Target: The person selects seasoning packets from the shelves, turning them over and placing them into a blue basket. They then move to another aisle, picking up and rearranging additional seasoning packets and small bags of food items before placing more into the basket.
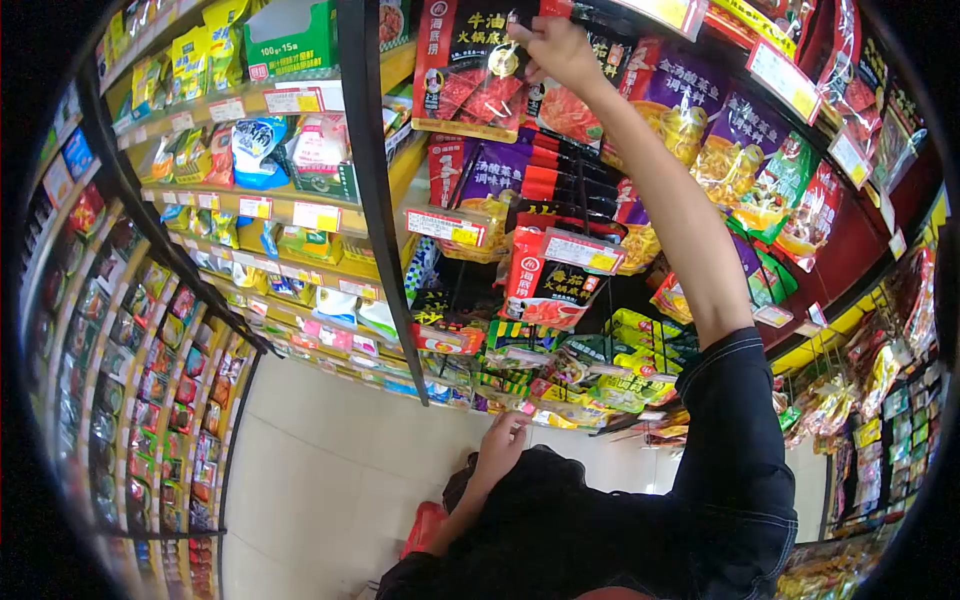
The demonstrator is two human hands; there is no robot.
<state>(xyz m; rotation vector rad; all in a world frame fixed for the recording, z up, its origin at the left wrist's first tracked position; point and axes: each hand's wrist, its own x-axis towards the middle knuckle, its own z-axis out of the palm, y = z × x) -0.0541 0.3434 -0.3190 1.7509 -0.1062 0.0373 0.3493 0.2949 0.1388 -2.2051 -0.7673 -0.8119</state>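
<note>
My right hand (563, 52) reaches up to the top shelf display with its fingers bent and pinched at the upper right edge of a red-and-black hotpot seasoning packet (470, 75). That packet hangs in front, its printed face toward me. Another red-and-black packet (565, 108) is just below and behind the hand. Lower down, my left hand (500, 447) is near my body in front of the bottom racks, its fingers curled together. A small pinkish patch shows by its fingertips; what it holds, if anything, cannot be made out.
Purple-and-yellow fish seasoning packets (745, 150) hang right of my forearm. A tomato hotpot packet (548, 285) hangs below, behind a price tag (583, 252). A black upright post (375, 180) divides the racks from shelves of bagged goods on the left. Pale floor tiles (310, 450) lie below.
</note>
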